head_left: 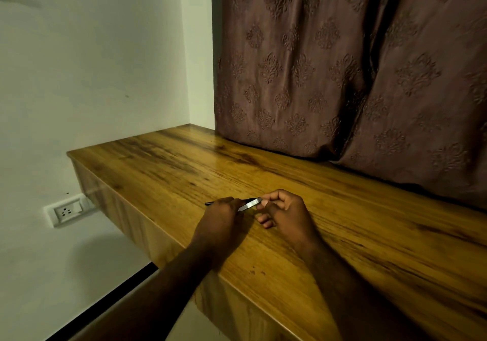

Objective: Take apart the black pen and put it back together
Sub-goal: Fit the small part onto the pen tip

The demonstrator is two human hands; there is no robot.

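Here I see both hands meeting over the wooden surface [158, 172], near its front edge. The left hand [221, 217] wraps its grip round the black pen [249, 204], whose tip pokes out to the left. The right hand [286, 210] pinches the pen's other end. A brown curtain [342, 77] rests along the back edge. The surface runs left to its corner at the wall [92, 64].
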